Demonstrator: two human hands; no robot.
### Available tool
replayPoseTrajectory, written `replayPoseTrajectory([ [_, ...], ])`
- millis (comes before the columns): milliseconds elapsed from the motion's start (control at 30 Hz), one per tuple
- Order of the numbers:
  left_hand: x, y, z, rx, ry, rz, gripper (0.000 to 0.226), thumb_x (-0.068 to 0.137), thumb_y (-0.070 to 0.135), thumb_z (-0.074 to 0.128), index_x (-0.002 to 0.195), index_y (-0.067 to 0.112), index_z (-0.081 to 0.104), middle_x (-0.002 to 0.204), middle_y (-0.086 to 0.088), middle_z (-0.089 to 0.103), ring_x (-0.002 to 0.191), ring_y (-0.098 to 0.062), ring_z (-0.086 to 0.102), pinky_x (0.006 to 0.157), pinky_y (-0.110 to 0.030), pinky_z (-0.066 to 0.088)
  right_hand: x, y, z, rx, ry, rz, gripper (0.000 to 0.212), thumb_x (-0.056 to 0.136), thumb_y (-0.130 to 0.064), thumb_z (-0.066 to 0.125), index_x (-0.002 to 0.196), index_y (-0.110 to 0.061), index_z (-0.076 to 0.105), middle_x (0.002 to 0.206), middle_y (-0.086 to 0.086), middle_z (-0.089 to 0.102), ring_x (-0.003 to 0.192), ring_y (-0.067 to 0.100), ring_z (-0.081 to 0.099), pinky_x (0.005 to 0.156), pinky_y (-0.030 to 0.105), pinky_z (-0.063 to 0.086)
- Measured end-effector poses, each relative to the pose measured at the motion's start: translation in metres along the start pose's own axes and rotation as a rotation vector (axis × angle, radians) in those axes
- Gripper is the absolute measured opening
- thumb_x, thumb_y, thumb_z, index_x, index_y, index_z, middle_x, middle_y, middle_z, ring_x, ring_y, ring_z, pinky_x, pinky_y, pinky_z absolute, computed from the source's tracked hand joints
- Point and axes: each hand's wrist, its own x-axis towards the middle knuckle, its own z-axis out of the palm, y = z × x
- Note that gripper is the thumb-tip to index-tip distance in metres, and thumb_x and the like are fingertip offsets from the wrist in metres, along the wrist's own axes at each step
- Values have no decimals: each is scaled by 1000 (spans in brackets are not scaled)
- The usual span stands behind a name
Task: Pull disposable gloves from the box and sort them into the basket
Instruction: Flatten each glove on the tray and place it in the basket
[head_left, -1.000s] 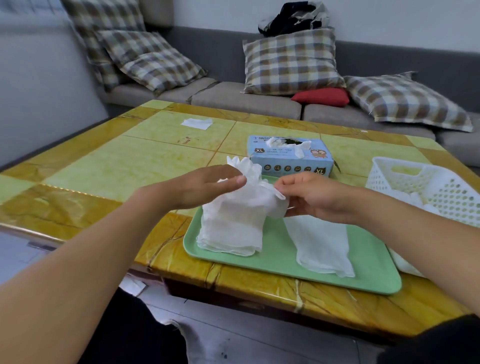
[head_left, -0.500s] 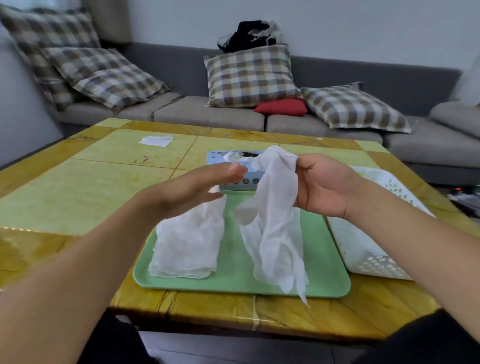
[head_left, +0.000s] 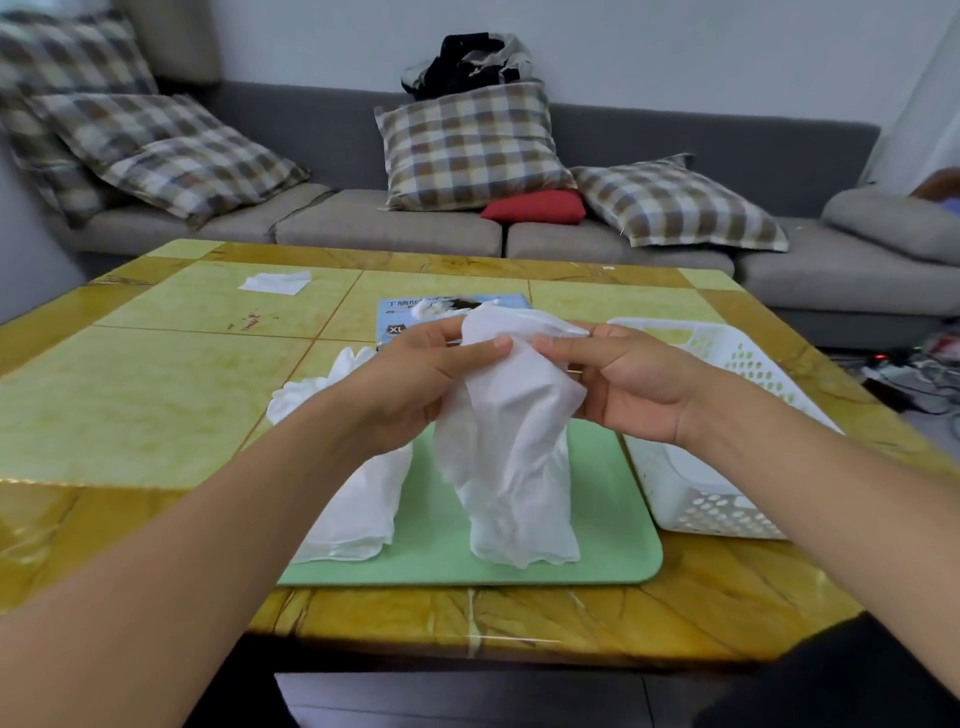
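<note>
A bunch of white disposable gloves (head_left: 511, 441) hangs above the green tray (head_left: 613, 530). My left hand (head_left: 415, 384) pinches its top from the left and my right hand (head_left: 618, 379) pinches it from the right. A second pile of white gloves (head_left: 358, 499) lies on the tray's left side, partly under my left forearm. The blue glove box (head_left: 447, 309) stands behind my hands, mostly hidden, with a glove sticking out of its opening. The white perforated basket (head_left: 711, 499) sits to the right of the tray, partly behind my right arm.
The yellow-green tiled table (head_left: 156, 395) carries a loose white sheet (head_left: 275, 282) at the far left. A grey sofa (head_left: 395, 228) with checked cushions runs behind the table. Cables lie on the floor at the far right (head_left: 914, 364).
My right hand lifted one bunch of gloves off the tray. My left hand left the other pile and now pinches the lifted bunch too. The view shifted right.
</note>
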Motion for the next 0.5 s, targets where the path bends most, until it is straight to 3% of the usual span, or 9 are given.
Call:
replayPoseTrajectory([
  [167,-7,10,-10,38,-45,-57,31,93,18,64,123,15,69,112,-10,75,91,-18,74,72,-28,61,-2,-2,-2,-82,13,40,38,80,-22,70,116,-8,72,101,8,70,81,16,65,65,26,59],
  [233,-4,13,-13,97,-59,-103,26,93,21,64,116,12,72,108,-10,76,85,-17,74,70,-28,62,0,-3,-2,-122,40,49,44,82,-24,71,122,-7,70,107,9,67,86,18,64,75,31,57],
  [367,6,13,-16,208,5,-220,25,94,24,66,113,10,73,105,-10,77,76,-18,73,66,-28,62,6,0,-8,-142,59,115,47,86,-25,70,129,-9,67,124,11,70,108,25,66,108,47,46],
  [500,13,10,-17,200,-31,-283,26,95,23,64,118,12,72,109,-7,76,76,-18,73,64,-27,62,4,0,-14,-137,-81,173,48,81,-11,69,129,-11,67,122,9,71,104,22,70,94,38,57],
])
